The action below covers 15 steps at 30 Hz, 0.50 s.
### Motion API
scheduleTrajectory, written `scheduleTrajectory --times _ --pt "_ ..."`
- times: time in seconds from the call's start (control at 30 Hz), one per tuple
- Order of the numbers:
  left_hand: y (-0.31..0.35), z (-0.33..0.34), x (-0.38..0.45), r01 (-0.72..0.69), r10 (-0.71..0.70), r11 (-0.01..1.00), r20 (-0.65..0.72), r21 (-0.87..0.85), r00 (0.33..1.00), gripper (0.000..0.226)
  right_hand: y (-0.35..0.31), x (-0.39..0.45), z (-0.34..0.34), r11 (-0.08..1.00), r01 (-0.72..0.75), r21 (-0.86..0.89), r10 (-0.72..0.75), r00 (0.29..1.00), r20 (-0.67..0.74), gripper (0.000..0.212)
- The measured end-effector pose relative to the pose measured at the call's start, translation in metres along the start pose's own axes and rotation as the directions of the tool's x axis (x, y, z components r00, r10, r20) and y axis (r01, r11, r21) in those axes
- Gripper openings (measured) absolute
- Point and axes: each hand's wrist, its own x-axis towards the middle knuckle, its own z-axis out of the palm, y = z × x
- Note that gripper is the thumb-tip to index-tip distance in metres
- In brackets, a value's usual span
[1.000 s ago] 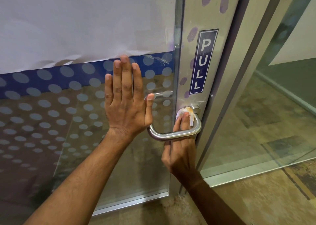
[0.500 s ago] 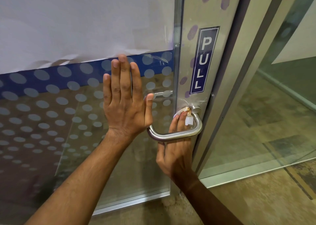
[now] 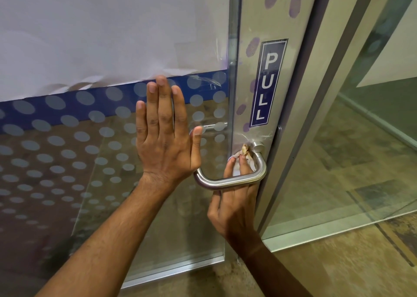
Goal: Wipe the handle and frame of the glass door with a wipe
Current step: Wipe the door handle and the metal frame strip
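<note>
A brushed steel loop handle [image 3: 230,182] sticks out from the silver door frame [image 3: 249,21], below a blue PULL sign [image 3: 269,82]. My right hand [image 3: 234,206] reaches up behind the handle's bar, its fingers pressing a crumpled white wipe [image 3: 244,159] with brownish stains against the frame, just left of the handle's upper mount. My left hand [image 3: 165,134] lies flat on the glass door [image 3: 67,152], fingers spread and pointing up, its thumb near the handle's left end.
The glass carries frosted dots, a blue band and a white paper sheet [image 3: 101,30] above. To the right stand a second glass panel [image 3: 352,161] and its frame. Mottled brown floor [image 3: 338,269] runs below.
My right hand has slid slightly lower and left behind the handle, the wipe still pressed near the upper mount. The left hand stays flat on the glass.
</note>
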Motion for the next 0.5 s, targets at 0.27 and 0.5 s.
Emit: scheduleTrajectory --times 0.27,0.5 --pt "-0.001 0.001 0.000 -0.002 0.002 1.000 -0.008 0.012 1.000 0.072 0.005 0.003 0.006 0.991 0.047 0.124 -0.042 0.998 -0.046 0.065" --pt "0.000 0.001 0.000 0.013 -0.012 1.000 -0.007 0.020 1.000 0.068 0.000 0.015 0.007 0.999 0.046 0.022 -0.046 0.999 0.003 0.095"
